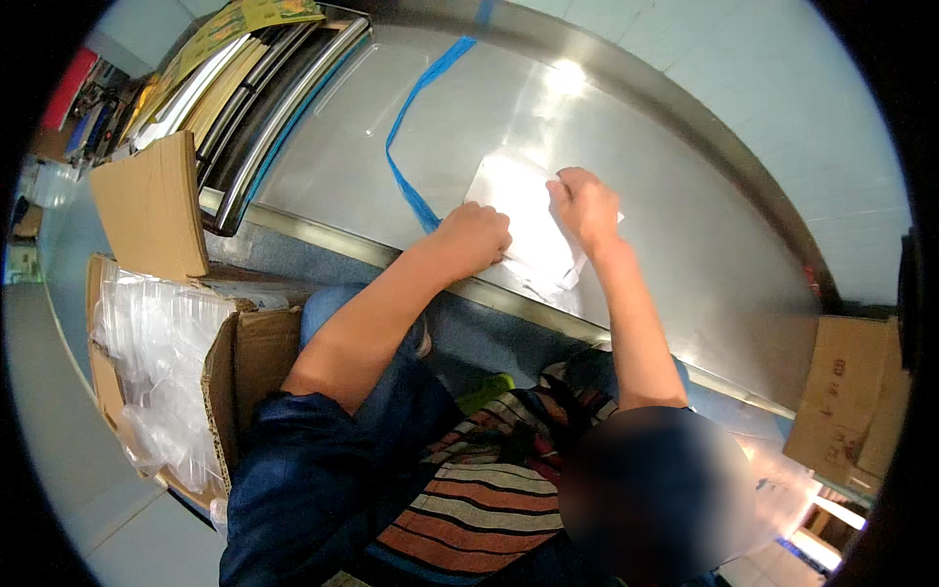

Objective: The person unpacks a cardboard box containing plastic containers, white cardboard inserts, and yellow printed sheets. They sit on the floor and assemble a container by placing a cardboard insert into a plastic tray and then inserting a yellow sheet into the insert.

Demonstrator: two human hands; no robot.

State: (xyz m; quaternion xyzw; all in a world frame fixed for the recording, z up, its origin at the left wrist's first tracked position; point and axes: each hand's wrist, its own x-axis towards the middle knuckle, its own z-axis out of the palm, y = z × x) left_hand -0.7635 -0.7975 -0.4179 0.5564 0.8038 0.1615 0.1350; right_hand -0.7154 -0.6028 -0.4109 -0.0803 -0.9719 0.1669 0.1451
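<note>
1. Two bare hands flank the white sheets (533, 220), which lie on the metal table (704, 284) near its front edge, probably for easy reach.
2. The left hand (474, 240) is curled at their left side, seemingly steadying them; whether it pinches anything cannot be told.
3. The right hand (589, 207) appears to grasp their right side between thumb and fingers.
4. Blue strap (393, 157) bounds the left; rightward, the tabletop offers more room.
</note>
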